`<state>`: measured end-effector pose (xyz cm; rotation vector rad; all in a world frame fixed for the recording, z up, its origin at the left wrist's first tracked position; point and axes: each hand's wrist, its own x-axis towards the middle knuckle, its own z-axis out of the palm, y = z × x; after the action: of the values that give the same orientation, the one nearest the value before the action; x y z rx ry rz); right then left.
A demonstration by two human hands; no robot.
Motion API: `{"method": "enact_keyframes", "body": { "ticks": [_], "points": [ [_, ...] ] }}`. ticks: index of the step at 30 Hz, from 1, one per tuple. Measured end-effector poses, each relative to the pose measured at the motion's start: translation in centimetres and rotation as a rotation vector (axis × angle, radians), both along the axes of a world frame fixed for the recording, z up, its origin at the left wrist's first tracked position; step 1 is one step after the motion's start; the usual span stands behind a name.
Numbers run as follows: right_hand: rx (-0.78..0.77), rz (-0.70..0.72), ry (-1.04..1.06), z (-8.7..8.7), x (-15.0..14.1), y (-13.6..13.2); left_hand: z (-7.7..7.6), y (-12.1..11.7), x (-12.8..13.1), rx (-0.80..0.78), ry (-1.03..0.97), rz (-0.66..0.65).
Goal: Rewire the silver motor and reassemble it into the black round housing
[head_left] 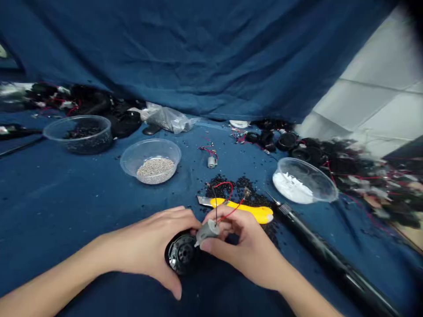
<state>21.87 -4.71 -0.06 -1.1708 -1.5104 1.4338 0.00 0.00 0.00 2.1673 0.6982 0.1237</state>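
My left hand is wrapped round a black round housing that rests on the blue cloth, thumb under its front. My right hand pinches a small grey motor at the housing's upper right edge. A red wire and a black wire rise from the motor. Just behind my right hand lies a yellow-handled cutter on a scatter of black bits.
A clear bowl of grey granules, a bowl of dark bits and a bowl of white pieces stand behind. A loose motor lies mid-table. A black powered tool lies at right. Black parts are piled at back left and right.
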Motion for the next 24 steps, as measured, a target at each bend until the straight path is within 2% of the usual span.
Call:
{"method": "enact_keyframes", "body": {
  "ticks": [5, 10, 15, 24],
  "points": [
    [0.039, 0.046, -0.078, -0.7, -0.7, -0.6, 0.5, -0.2, 0.2, 0.040, 0.045, -0.003],
    [0.194, 0.079, -0.221, -1.0, -1.4, -1.0, 0.5, -0.1, 0.3, 0.077, 0.031, -0.007],
    [0.273, 0.075, -0.287, -1.0, -1.8, -1.3, 0.6, 0.0, 0.5, 0.091, 0.017, -0.016],
    [0.387, 0.024, -0.341, -1.4, -2.8, -1.7, -0.6, -0.2, 0.4, 0.212, -0.048, -0.005]
  ]
}}
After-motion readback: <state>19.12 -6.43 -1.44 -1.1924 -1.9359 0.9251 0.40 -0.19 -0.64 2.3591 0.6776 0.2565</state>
